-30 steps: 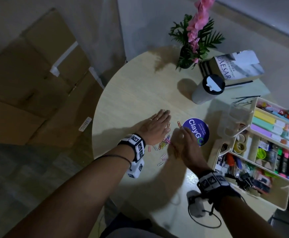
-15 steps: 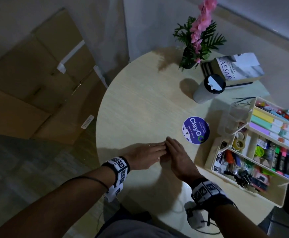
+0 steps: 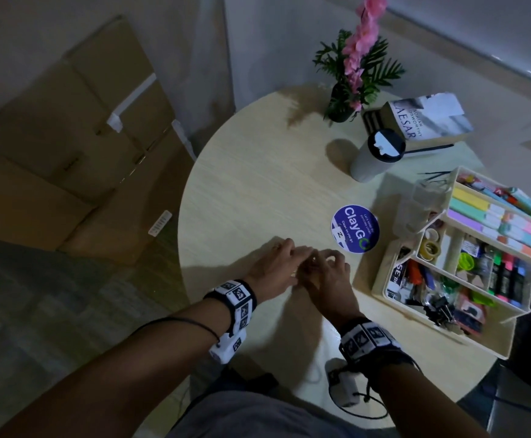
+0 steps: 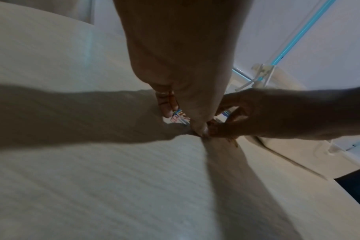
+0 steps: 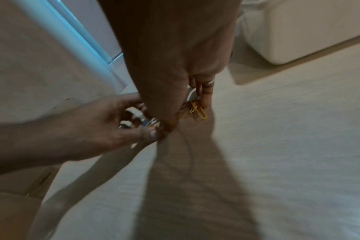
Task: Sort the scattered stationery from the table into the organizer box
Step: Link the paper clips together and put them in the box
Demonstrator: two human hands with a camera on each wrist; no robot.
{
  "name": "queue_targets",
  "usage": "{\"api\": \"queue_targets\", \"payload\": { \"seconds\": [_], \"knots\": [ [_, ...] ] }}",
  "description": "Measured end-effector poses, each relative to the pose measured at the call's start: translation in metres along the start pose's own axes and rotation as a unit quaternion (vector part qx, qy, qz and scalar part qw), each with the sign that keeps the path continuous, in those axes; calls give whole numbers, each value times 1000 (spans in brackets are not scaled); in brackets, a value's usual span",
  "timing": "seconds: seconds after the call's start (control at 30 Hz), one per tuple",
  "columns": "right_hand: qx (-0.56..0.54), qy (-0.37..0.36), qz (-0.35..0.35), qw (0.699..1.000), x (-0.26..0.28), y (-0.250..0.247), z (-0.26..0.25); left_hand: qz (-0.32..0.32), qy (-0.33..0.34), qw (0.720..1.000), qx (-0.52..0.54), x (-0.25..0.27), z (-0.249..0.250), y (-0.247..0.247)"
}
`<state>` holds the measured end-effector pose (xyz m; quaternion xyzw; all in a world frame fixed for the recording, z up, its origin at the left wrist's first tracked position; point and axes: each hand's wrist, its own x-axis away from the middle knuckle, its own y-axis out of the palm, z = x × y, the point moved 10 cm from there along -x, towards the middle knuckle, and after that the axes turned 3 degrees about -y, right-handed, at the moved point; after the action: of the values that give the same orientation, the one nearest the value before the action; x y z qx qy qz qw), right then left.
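Several coloured paper clips (image 4: 179,117) lie bunched between my two hands on the pale round table (image 3: 257,184). My left hand (image 3: 295,252) and right hand (image 3: 327,257) meet fingertip to fingertip, fingers curled round the bunch, which hides it in the head view. In the right wrist view a yellow clip (image 5: 199,110) and others sit between my right hand's (image 5: 187,113) thumb and fingers. My left hand (image 5: 142,123) cups more clips. The cream organizer box (image 3: 381,273), tiered and full of pens, tape and sticky notes, stands just right of my hands.
A round blue ClayGo sticker (image 3: 355,228) lies beyond my hands. Farther back stand a lidded tumbler (image 3: 374,156), a book (image 3: 428,121) and a potted pink flower (image 3: 352,74). Cardboard boxes (image 3: 68,153) lie on the floor past the table's left edge.
A second ago my hands lay flat beside scattered clips. They swept the clips together toward me, and now the fingers have curled round the gathered bunch.
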<state>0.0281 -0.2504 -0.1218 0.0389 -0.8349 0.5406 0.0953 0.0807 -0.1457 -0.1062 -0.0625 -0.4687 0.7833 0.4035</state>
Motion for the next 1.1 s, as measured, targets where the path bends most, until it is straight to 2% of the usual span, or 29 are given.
{"api": "queue_targets", "payload": {
  "seconds": [0.07,0.2,0.4,0.57,0.73,0.97,1.1],
  "knots": [
    [6,-6,-5,1000,-5,6,-1,-15,-1,1000,-2,-4,6,4],
    [-59,-6,24,998,-5,-10,-2,-28,-35,999,7,-10,2,8],
    [-87,-1,-1,996,3,-24,1,-20,-55,998,31,-17,1,-3],
    [-98,15,37,994,8,-35,14,22,-52,991,118,-13,1,-27],
    [-138,17,89,986,18,-67,14,26,-35,986,160,-13,13,-47],
    [-167,14,137,976,39,-119,20,61,-18,980,186,-19,54,-78],
    [-213,49,175,960,60,-157,40,85,-8,972,218,-29,91,-87]
  ]
}}
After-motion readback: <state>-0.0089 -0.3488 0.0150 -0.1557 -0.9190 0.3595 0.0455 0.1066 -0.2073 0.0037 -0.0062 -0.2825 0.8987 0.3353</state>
